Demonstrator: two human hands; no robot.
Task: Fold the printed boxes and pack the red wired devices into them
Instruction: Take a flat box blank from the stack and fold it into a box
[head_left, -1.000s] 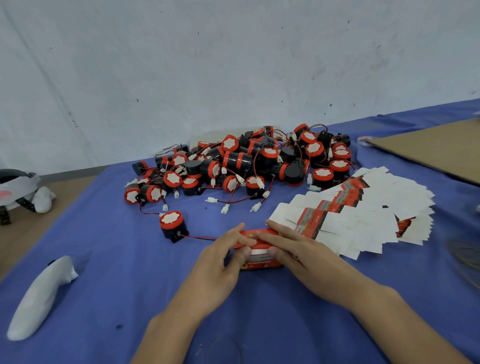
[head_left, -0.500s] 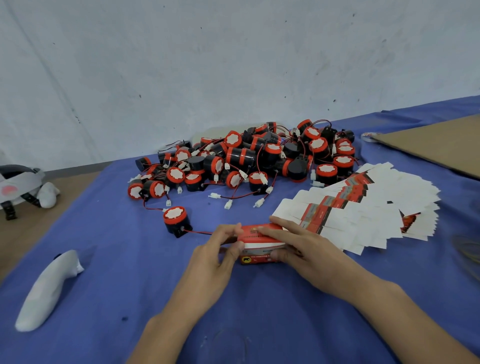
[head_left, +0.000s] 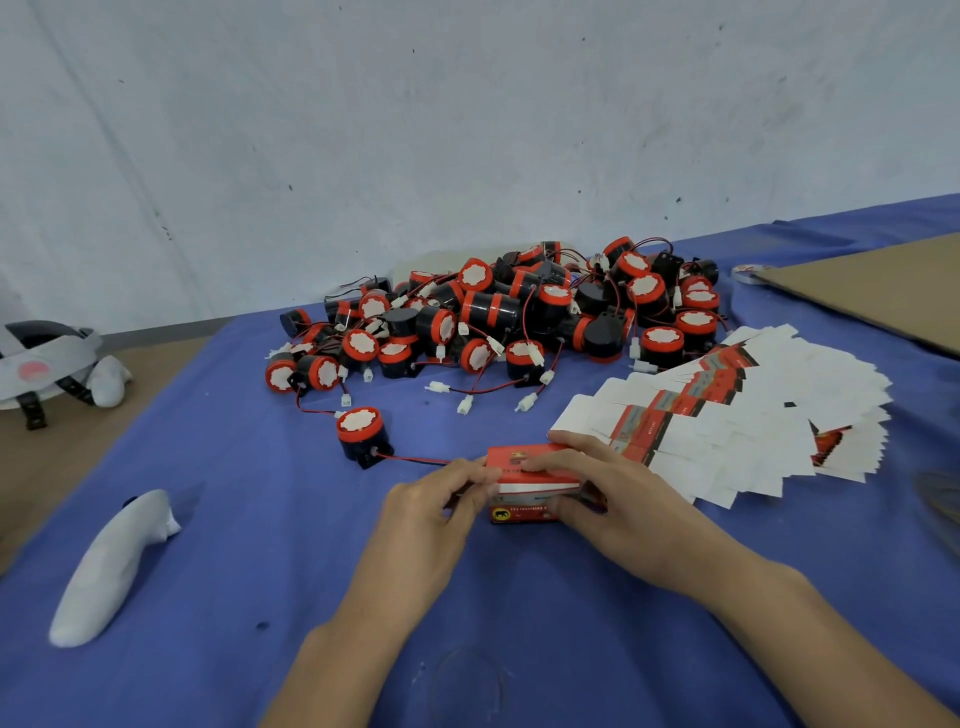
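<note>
A red printed box (head_left: 524, 488) stands on the blue cloth (head_left: 260, 519) in front of me. My left hand (head_left: 431, 514) grips its left end, fingers curled at the flap. My right hand (head_left: 618, 504) holds the box from the right, fingers laid over its top and thumb against the front. One red-and-black wired device (head_left: 359, 436) sits alone to the left, its red wire running toward the box. A big pile of the same devices (head_left: 519, 317) lies behind. Flat printed box blanks (head_left: 727, 421) are fanned out at the right.
A white handheld controller (head_left: 111, 566) lies at the near left. A white headset (head_left: 47, 358) rests on the brown floor at far left. Brown cardboard (head_left: 872, 291) and a tape roll (head_left: 748, 273) lie at the back right. A wall stands behind the table.
The box has risen from nearly flat into a squarer shape between my hands. My left fingers moved onto its left end; my right hand stayed over the top.
</note>
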